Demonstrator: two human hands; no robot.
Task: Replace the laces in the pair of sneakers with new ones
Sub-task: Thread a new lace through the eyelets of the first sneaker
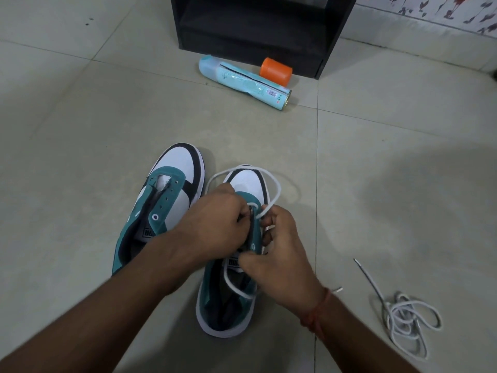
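The left sneaker (164,200) of the teal, white and black pair lies on the tiled floor (80,125) with no lace in its eyelets, toe pointing away from you and slightly to the right, its heel partly covered by your left forearm. Just beside it, your left hand (215,224) has its fingers curled down over the tongue area of the right sneaker (231,300); what the fingertips pinch is hidden under the knuckles. That shoe also runs lengthwise away from you, toe far, heel near. A white lace (271,184) loops out over its toe cap and trails back into the shoe opening. Your right hand (279,254) grips the shoe's right eyelet flap, fingers bent around the edge, with the lace running between them; the exact pinch is hard to make out. Farther right, well apart, a second white lace (406,319) lies in a loose tangle. Beyond the shoes, a pale blue spray can (242,79) lies on its side, touching an orange cap (275,71), before a black cabinet (255,25).
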